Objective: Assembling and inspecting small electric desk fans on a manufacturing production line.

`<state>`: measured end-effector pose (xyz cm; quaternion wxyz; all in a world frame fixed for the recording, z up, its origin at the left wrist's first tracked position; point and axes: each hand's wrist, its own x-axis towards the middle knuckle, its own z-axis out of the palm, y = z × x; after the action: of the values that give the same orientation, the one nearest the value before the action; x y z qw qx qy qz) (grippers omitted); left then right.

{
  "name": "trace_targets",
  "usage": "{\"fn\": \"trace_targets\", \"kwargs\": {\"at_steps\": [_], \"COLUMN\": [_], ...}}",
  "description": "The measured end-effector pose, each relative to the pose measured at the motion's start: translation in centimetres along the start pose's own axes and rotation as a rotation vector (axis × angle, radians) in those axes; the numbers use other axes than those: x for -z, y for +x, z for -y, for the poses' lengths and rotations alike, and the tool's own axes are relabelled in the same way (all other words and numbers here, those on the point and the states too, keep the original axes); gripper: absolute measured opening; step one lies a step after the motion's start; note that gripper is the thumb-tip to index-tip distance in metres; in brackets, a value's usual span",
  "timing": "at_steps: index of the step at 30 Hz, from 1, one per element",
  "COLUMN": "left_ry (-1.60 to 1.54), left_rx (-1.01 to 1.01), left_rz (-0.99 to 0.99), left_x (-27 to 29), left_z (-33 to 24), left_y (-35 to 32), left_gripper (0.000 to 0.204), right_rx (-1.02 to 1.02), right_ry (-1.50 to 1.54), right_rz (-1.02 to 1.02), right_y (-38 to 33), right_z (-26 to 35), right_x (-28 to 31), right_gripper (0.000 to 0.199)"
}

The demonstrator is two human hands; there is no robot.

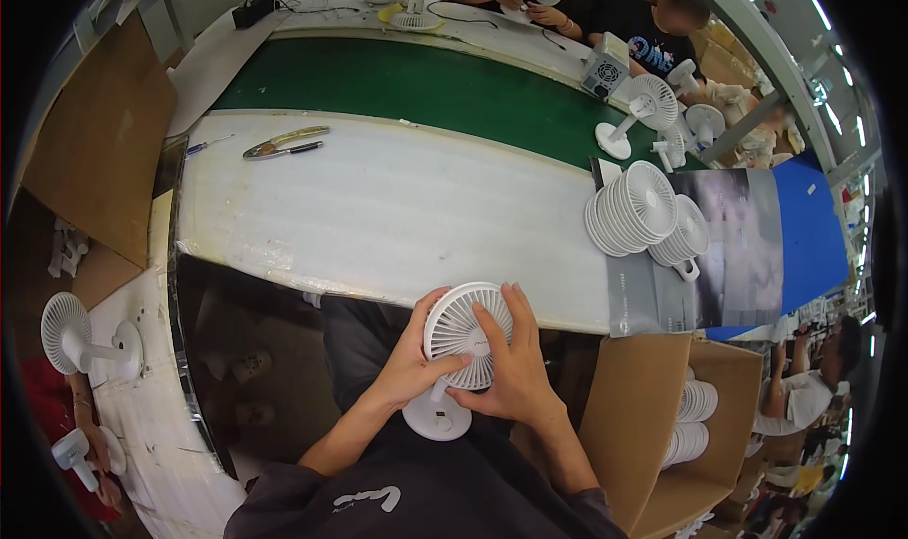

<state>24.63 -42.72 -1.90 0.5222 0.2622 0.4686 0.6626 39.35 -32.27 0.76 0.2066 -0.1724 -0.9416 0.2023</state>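
A small white desk fan is held against my lap at the table's near edge, its slotted round grille facing up and its round base toward me. My left hand grips the grille's left rim, thumb lying across the front. On the other side my right hand wraps the right rim, with fingers over the grille and the thumb near the neck. Stacked white fan grilles stand to the right on the table, beside a second, smaller stack.
Pliers and a small screwdriver lie on the white table. Beyond runs a green conveyor belt, with finished-looking fans at its right. A cardboard box holding grilles stands at my right. Co-workers sit opposite.
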Motion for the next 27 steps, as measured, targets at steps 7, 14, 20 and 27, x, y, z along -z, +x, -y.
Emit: {"fn": "trace_targets", "kwargs": {"at_steps": [7,14,20,27], "left_ry": [0.045,0.629,0.674,0.635], "left_rx": [0.018,-0.111,-0.34,-0.31], "left_rz": [0.011,0.311,0.446,0.432], "left_x": [-0.2,0.8,-1.4,-4.1], "left_z": [-0.7,-6.0,-8.7,-9.6], "left_y": [0.7,1.8,4.8,5.2], "left_gripper": [0.09,0.103,0.117,0.116], "right_rx": [-0.025,0.051,0.064,-0.026], "right_ry": [0.046,0.094,0.263,0.784], "right_rz": [-0.048,-0.216,-0.348,-0.333], "right_y": [0.4,0.5,0.9,1.6], "right_z": [-0.7,-2.2,-2.3,-1.8], "right_x": [-0.6,1.6,3.7,4.1], "right_gripper": [0.103,0.115,0.12,0.126]}}
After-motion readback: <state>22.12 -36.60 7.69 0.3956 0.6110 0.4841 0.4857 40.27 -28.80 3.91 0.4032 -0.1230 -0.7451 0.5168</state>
